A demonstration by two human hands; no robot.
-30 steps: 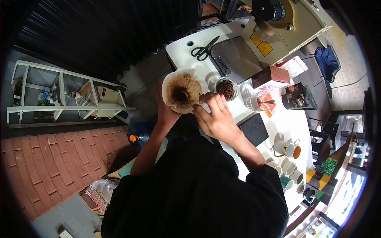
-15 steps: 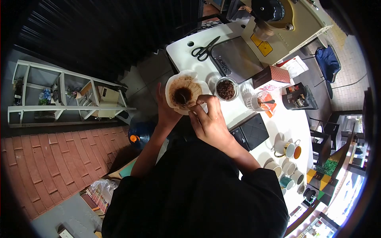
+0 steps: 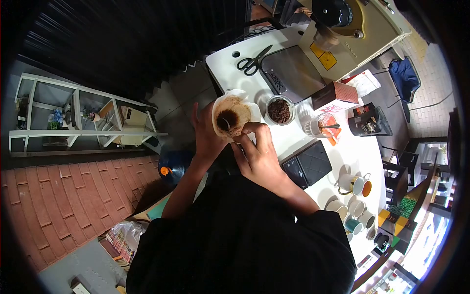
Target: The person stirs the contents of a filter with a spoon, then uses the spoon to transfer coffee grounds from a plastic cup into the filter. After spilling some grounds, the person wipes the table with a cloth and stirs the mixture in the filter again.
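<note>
A white paper coffee filter (image 3: 246,109) with dark wet grounds at its bottom is tilted toward the camera. My left hand (image 3: 208,134) holds it from the left and below; some of those fingers are hidden behind it. At the filter's lower right edge, my right hand (image 3: 257,149) pinches a thin metal spoon (image 3: 226,124), which reaches into the grounds. Just right of the filter stands a glass of dark brown pieces (image 3: 279,110). Farther right is another glass (image 3: 316,126) with a spoon in it.
On the white table (image 3: 227,66) lie scissors (image 3: 252,62), a metal tray (image 3: 293,71) and a black scale (image 3: 313,164). A machine (image 3: 352,49) stands at the back, with a box (image 3: 335,95) and several cups (image 3: 355,208) along the right.
The filter has shifted slightly right and tilted, showing more of its inner left side. My left hand has moved with it; my right hand stays near its lower right edge.
</note>
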